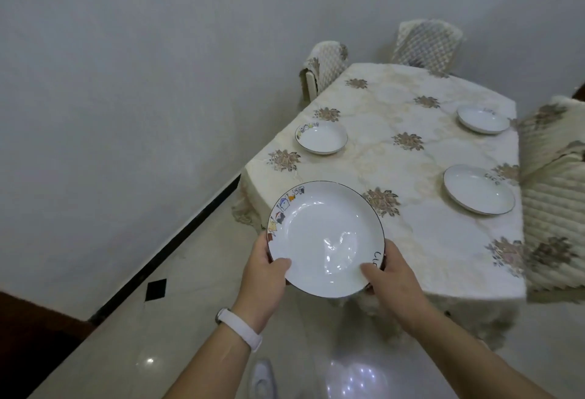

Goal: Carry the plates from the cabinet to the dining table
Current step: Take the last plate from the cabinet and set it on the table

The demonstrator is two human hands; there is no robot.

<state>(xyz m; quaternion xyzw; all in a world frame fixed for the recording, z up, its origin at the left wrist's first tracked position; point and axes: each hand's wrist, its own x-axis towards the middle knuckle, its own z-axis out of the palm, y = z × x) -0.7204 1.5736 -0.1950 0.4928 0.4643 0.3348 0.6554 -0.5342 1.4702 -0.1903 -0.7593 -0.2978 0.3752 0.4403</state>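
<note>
A: Wall, grey-white, fills the upper left. Glossy pale floor below, with a dark skirting strip where the two meet.

B: And the worktop?

A: Right of centre, covered in a cream cloth with brown flower prints. Three padded chairs around it: one at the far left corner, one at the far end, one at the right side.

B: Plates on it?

A: Three white ones, well apart. One near the left edge with coloured figures on its rim. One at the far right, one nearer on the right, both with dark lettering on the rim.

B: The plate being carried?

A: Held plate, white, dark-edged, coloured figures along its upper-left rim. It is in the air at the near left corner of the worktop, partly over the cloth, partly over the floor, roughly level.

B: Grip?

A: Left hand clasps the near left rim, thumb on top. Right hand clasps the near right rim, thumb on top too. White band on the left wrist.
</note>
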